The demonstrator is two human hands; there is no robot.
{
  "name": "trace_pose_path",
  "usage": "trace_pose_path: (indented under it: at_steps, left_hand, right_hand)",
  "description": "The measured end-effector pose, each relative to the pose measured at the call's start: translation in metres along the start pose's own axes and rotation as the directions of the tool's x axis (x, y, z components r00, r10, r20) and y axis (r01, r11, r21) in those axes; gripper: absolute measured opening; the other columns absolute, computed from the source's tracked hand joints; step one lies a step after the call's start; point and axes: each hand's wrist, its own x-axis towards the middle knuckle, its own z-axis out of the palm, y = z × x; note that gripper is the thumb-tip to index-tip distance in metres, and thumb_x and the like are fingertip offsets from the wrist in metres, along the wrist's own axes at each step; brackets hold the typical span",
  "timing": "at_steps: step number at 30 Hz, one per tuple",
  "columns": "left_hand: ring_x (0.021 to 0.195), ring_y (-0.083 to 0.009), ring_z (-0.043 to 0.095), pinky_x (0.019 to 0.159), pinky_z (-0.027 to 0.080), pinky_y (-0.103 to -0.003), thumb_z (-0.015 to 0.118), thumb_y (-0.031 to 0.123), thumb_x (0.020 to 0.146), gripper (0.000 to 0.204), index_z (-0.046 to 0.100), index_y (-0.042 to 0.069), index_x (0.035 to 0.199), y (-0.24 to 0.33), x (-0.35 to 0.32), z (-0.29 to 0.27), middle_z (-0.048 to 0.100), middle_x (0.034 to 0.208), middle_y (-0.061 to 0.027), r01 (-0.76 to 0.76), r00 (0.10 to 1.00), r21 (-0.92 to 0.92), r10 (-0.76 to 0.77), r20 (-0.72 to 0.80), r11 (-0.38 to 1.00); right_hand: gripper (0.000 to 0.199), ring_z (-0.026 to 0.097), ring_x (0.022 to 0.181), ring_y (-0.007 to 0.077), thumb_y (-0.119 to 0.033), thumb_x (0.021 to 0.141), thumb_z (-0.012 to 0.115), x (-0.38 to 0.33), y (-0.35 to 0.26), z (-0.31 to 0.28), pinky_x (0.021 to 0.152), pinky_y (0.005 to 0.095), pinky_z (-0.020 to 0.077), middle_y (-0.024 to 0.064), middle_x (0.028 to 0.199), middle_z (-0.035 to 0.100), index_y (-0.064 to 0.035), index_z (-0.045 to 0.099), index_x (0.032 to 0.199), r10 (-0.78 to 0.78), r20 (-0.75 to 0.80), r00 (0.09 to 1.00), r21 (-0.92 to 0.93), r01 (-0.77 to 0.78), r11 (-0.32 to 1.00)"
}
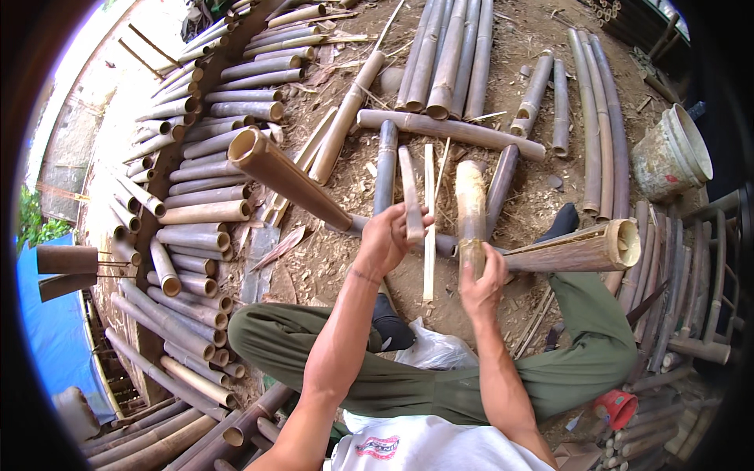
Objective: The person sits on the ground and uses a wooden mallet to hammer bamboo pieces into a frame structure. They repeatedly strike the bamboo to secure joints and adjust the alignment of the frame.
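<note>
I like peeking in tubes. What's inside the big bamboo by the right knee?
The big bamboo tube shows a pale, hollow open end. Deeper inside is hidden in shadow.

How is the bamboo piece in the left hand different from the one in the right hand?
The left hand holds a thin split strip, flat and narrow; the right hand holds a thick piece, far wider.
The strip looks grey-brown along its length; the thick piece is pale and rough, frayed at its far end.
The strip's lower end is in the left hand, while the right hand grips the thick piece near its lower end.
Both are bamboo and point away from the person.
</note>
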Motion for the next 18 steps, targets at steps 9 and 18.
trace_pose_path:
  at_steps: [9,18]
  left_hand:
    - [0.087,-0.0207,0.073,0.073,0.065,-0.027,0.046,0.014,0.104,0.032,0.052,-0.014,0.12,0.032,0.009,0.002,0.071,0.099,-0.0194,-0.016,0.993,-0.072,0.024,0.116,0.997]
    - [0.089,-0.0187,0.072,0.07,0.064,-0.022,0.05,0.018,0.104,0.032,0.052,-0.01,0.12,0.025,-0.026,0.022,0.068,0.107,-0.0172,0.005,1.0,-0.051,-0.005,0.01,0.999]
  right_hand:
    - [0.091,0.056,0.118,0.0468,-0.044,0.081,0.076,-0.018,0.062,0.043,0.1,0.0492,0.0453,0.0325,0.129,0.055,0.0028,0.034,0.146,0.326,0.184,0.927,-0.005,-0.331,0.944]
    - [0.079,0.061,0.114,0.0425,-0.042,0.08,0.079,-0.009,0.057,0.034,0.098,0.0463,0.0464,0.0261,0.121,0.064,-0.001,0.045,0.138,0.435,0.328,0.839,0.156,-0.502,0.851]
